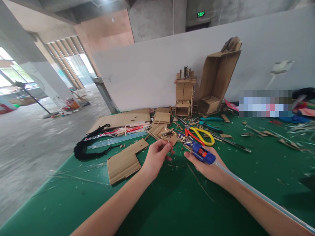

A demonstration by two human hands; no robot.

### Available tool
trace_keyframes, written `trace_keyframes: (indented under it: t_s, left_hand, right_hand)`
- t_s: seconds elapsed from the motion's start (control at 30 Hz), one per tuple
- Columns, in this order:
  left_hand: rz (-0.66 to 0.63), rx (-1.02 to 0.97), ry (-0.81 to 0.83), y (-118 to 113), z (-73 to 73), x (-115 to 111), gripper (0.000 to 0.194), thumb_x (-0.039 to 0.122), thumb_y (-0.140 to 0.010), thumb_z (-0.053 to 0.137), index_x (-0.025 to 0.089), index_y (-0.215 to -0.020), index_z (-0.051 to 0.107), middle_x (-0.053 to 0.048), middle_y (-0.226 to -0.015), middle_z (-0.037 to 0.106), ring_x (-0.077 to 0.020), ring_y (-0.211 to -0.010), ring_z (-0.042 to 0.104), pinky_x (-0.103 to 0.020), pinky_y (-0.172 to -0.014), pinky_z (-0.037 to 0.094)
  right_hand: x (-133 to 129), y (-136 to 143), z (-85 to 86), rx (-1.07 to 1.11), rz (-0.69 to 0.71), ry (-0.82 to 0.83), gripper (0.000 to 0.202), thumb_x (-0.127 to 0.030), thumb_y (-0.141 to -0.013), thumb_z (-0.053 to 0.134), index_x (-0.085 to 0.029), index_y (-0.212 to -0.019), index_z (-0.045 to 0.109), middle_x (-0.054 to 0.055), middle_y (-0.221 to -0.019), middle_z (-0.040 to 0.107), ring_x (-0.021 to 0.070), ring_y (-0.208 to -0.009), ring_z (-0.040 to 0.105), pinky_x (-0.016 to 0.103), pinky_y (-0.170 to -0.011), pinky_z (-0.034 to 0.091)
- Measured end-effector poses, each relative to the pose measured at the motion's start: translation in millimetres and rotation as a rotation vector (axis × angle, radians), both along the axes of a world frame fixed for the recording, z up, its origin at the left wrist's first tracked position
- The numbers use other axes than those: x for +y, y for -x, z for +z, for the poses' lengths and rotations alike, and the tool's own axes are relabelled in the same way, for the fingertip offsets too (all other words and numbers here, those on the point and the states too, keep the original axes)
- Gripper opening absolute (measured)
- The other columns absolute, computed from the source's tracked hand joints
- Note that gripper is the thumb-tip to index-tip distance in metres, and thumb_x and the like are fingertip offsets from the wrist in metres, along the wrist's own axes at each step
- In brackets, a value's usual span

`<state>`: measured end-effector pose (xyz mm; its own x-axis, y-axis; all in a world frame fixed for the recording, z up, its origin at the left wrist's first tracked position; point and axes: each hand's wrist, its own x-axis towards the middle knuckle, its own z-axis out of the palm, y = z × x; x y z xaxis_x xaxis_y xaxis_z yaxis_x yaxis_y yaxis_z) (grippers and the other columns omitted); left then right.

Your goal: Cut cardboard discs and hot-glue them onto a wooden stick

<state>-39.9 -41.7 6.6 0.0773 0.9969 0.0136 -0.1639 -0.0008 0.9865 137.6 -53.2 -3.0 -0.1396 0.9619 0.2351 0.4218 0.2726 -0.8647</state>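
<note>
While a thin stick [168, 141] is being pinched between the thumb and fingers of the left hand [155, 155] above the green tabletop [157, 209], a blue glue gun [202, 152] with an orange-red part is being held in the right hand [211, 167], its front end being pointed forward and to the left; whether its trigger is being pressed cannot be told. A long clear glue stick [261, 195] is being carried in the gun's rear and is being trailed along the right forearm. Just beyond the left fingertips, a small dark-edged cardboard piece [167, 133] is being seen, though whether it is being held with the stick cannot be told. Beside the gun, a yellow looped handle [213, 140] and a red handle [197, 137] are being crowded by scraps, with a teal handle [211, 119] being seen beyond. To the left, a notched cardboard sheet [124, 163] is being bordered by clear rods [115, 140] and a fuzzy black cord [80, 151]. Farther back, a small cardboard tower [180, 90] and a taller cardboard frame [209, 77] are being backed by a white partition [147, 75], above which a green exit sign [200, 14] is being lit.
</note>
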Motion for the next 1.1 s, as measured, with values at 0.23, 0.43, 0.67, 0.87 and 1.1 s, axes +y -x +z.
trace_keyframes:
  t_s: [0.23, 0.43, 0.67, 0.87, 1.1]
  left_hand:
    - [-0.005, 0.02, 0.0, -0.7, 0.9, -0.8, 0.029, 0.041, -0.07, 0.068, 0.015, -0.071, 0.056, 0.0, -0.069, 0.055, -0.0114, -0.065, 0.054, -0.02, -0.05, 0.045]
    - [0.002, 0.001, -0.011, -1.7, 2.1, -1.4, 0.028, 0.04, -0.07, 0.068, 0.014, -0.072, 0.057, -0.001, -0.07, 0.055, -0.0114, -0.065, 0.053, -0.02, -0.049, 0.046]
    - [0.018, 0.017, 0.01, -2.5, 1.2, -1.2, 0.028, 0.04, -0.069, 0.069, 0.015, -0.07, 0.056, 0.0, -0.068, 0.056, -0.0115, -0.065, 0.055, -0.019, -0.049, 0.045]
    - [0.025, 0.029, 0.006, -3.0, 0.1, -0.8, 0.029, 0.041, -0.068, 0.069, 0.015, -0.069, 0.056, -0.001, -0.066, 0.057, -0.0118, -0.064, 0.056, -0.019, -0.049, 0.045]
    - [0.011, -0.01, -0.005, -2.3, -0.1, -0.9, 0.029, 0.041, -0.068, 0.07, 0.015, -0.071, 0.058, -0.001, -0.071, 0.057, -0.0115, -0.066, 0.056, -0.019, -0.05, 0.046]
  right_hand:
    - [-2.4, 4.6, 0.3, -0.034, 0.034, -0.055, 0.032, -0.041, -0.077, 0.059, -0.02, -0.056, 0.048, -0.003, -0.049, 0.05, 0.0103, -0.045, 0.044, 0.023, -0.042, 0.032]
    - [0.3, 1.8, -0.3, -0.012, -0.007, -0.014, 0.035, -0.045, -0.079, 0.057, -0.021, -0.056, 0.043, -0.006, -0.043, 0.044, 0.0096, -0.038, 0.039, 0.023, -0.04, 0.031]
    - [-2.5, 4.6, 4.9, -0.07, 0.065, -0.071, 0.036, -0.041, -0.079, 0.057, -0.02, -0.055, 0.041, -0.005, -0.047, 0.041, 0.0088, -0.043, 0.038, 0.022, -0.041, 0.029]
    - [-4.5, 6.0, 8.3, -0.097, 0.09, -0.088, 0.035, -0.04, -0.08, 0.055, -0.02, -0.056, 0.039, -0.006, -0.048, 0.04, 0.0084, -0.044, 0.036, 0.022, -0.042, 0.029]
    - [-0.6, 2.4, 2.9, -0.051, 0.032, -0.043, 0.036, -0.042, -0.079, 0.057, -0.021, -0.054, 0.042, -0.006, -0.042, 0.042, 0.0088, -0.04, 0.039, 0.022, -0.041, 0.03]
